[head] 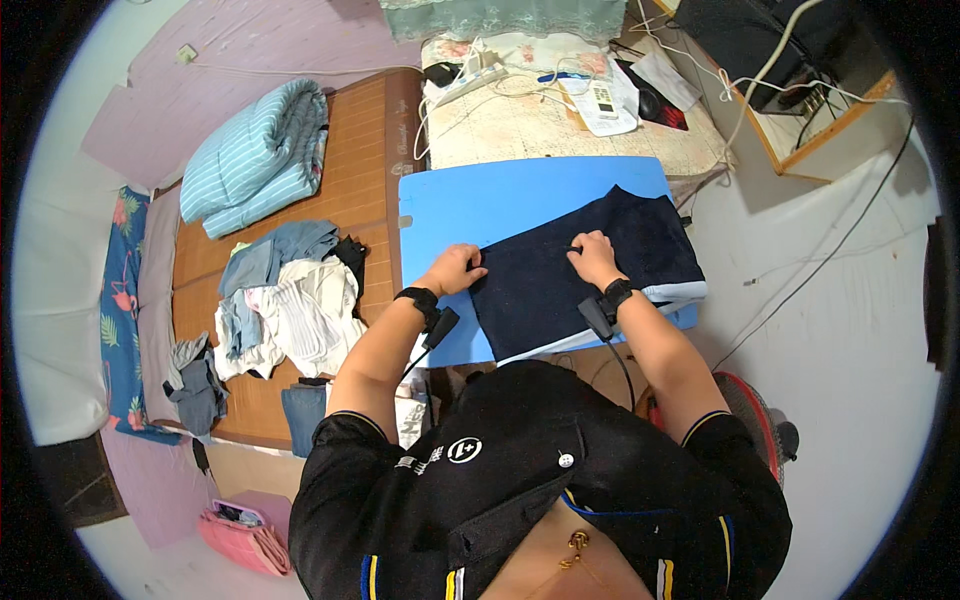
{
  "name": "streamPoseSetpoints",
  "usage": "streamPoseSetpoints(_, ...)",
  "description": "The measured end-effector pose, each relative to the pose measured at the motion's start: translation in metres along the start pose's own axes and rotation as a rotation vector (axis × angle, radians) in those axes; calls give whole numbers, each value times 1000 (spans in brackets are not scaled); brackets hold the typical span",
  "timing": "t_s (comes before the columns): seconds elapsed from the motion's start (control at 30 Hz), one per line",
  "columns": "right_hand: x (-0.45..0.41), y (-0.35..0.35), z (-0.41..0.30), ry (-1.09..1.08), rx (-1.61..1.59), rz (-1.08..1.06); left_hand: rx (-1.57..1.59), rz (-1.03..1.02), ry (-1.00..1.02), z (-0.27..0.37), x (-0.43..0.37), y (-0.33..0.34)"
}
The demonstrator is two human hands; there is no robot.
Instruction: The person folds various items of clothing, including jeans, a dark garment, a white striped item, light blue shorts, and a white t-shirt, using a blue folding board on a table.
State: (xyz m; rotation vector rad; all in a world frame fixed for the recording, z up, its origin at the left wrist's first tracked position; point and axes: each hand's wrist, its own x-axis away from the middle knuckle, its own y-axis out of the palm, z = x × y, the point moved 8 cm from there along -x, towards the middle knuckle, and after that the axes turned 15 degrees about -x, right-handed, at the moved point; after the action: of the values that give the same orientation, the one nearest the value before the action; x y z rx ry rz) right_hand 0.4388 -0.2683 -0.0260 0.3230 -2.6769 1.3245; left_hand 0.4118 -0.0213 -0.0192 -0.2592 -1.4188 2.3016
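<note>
A dark navy garment (pixel 555 289) lies folded on the blue table top (pixel 442 199), with pale blue cloth showing under its near and right edges. My left hand (pixel 455 268) is at the garment's left edge, thumb and fingers closed on the fabric there. Over the garment's middle, my right hand (pixel 594 256) pinches a small bit of the dark cloth between thumb and fingers. Both wrists wear black straps with small cabled devices.
On the bed mat (pixel 349 165) at left are a folded striped quilt (pixel 251 154), a heap of clothes (pixel 300 307) and folded jeans (pixel 304 420). Behind the table, a cloth-covered surface (pixel 480 124) holds cables, papers and a remote control (pixel 602 100). A fan (pixel 754 420) stands at right.
</note>
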Motion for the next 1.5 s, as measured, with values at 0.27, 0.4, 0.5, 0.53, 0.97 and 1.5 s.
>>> streamPoseSetpoints(0.27,-7,-4,3,-170,-145,227,-191,66,-57,-10,12,-4)
streamPoseSetpoints(0.4,-13,9,12,-18,-232,128,-248,180,-94,-16,11,-1)
streamPoseSetpoints(0.5,-7,13,17,-10,-272,85,-274,225,-102,-21,10,-2)
streamPoseSetpoints(0.53,-3,15,19,-8,-367,74,-322,241,-122,-22,9,-4)
streamPoseSetpoints(0.97,54,-18,-17,-126,-382,-15,-424,261,1,60,5,-13)
streamPoseSetpoints(1.5,48,-113,207,463,-611,111,-535,-319,-44,95,-8,49)
